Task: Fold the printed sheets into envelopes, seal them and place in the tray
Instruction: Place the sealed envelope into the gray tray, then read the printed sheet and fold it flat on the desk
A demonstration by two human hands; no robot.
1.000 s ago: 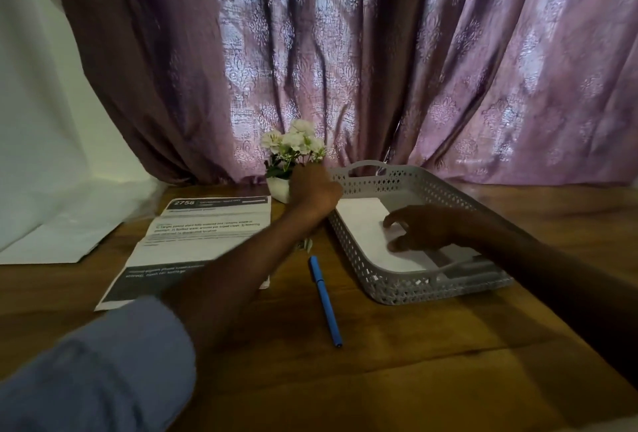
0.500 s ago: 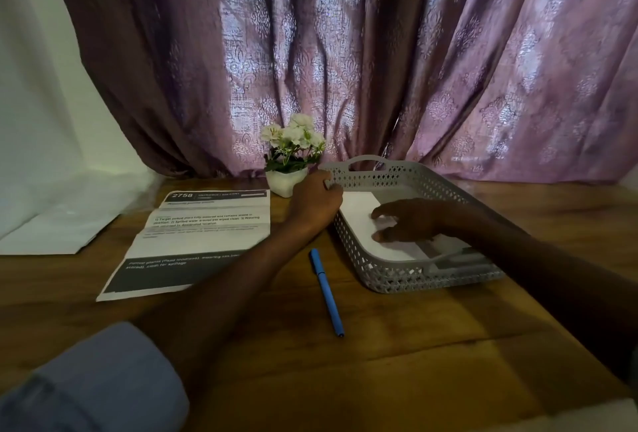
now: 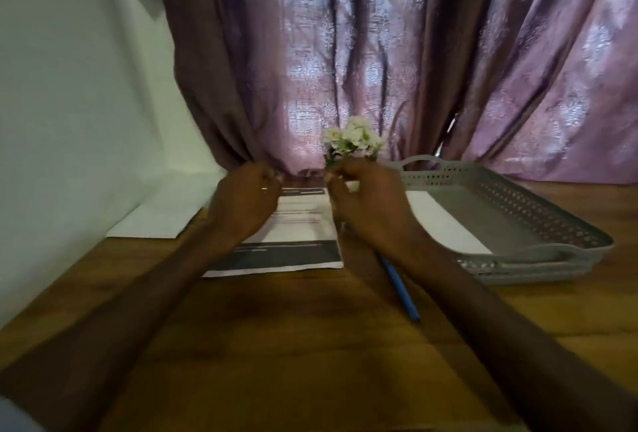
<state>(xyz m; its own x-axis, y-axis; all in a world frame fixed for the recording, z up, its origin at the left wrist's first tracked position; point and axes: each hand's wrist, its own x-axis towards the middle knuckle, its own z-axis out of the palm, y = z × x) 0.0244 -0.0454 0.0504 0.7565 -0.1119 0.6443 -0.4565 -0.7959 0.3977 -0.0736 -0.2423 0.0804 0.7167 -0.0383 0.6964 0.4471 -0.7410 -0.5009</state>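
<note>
Progress, head view: one white folded envelope [image 3: 445, 224] already lies flat in the grey perforated plastic tray [image 3: 538, 221]; at least one more sheet is left to fold, seal and place. That printed white sheet with dark header and footer bands [image 3: 293, 242] lies unfolded on the brown wooden table [image 3: 293, 345], just left of the tray. Left hand [image 3: 243, 205] and right hand [image 3: 371, 205] are over the sheet's far edge, fingers curled. Cannot tell if either has actually pinched the paper. Blue pen [image 3: 400, 288] lies between sheet and tray. Small white flower pot plant [image 3: 352, 140] stands behind the hands, left of the tray's far corner.
</note>
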